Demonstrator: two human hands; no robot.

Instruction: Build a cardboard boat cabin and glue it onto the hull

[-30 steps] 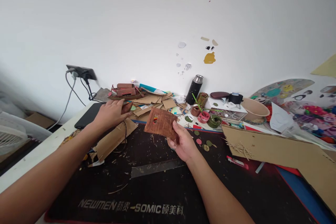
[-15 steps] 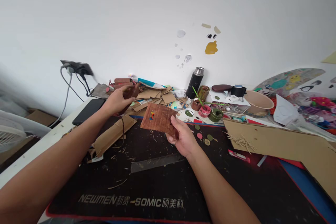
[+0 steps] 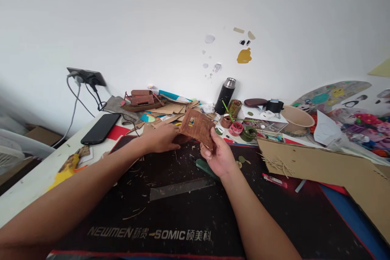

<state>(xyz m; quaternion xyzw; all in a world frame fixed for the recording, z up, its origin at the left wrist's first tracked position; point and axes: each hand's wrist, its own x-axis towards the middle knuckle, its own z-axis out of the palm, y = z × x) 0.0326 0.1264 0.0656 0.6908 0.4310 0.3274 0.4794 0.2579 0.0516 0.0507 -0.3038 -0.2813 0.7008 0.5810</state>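
Note:
My right hand (image 3: 219,156) grips a flat reddish-brown painted cardboard piece (image 3: 198,129) by its right edge, thumb in front. A small square hole is cut near the piece's upper left. My left hand (image 3: 163,137) is closed at the piece's left side, fingers pointing right. Between its fingers and thumb shows a darker brown piece (image 3: 184,136), mostly hidden, so its shape is unclear. Below my right hand a dark green-handled tool (image 3: 206,167) lies on the black mat (image 3: 170,215), partly covered. A brown model boat (image 3: 141,100) sits behind my left hand.
Cardboard scraps (image 3: 169,109) pile up at the back. Paint pots (image 3: 236,128) and a black thermos (image 3: 225,96) stand behind my right hand. A phone (image 3: 100,128) lies at left. To the right are a cardboard sheet (image 3: 319,170) and a red cutter (image 3: 274,180).
My left hand has moved right and down from beside the model boat to the cardboard piece's left side. My right hand has shifted slightly right and tilted the piece. The green-handled tool now shows.

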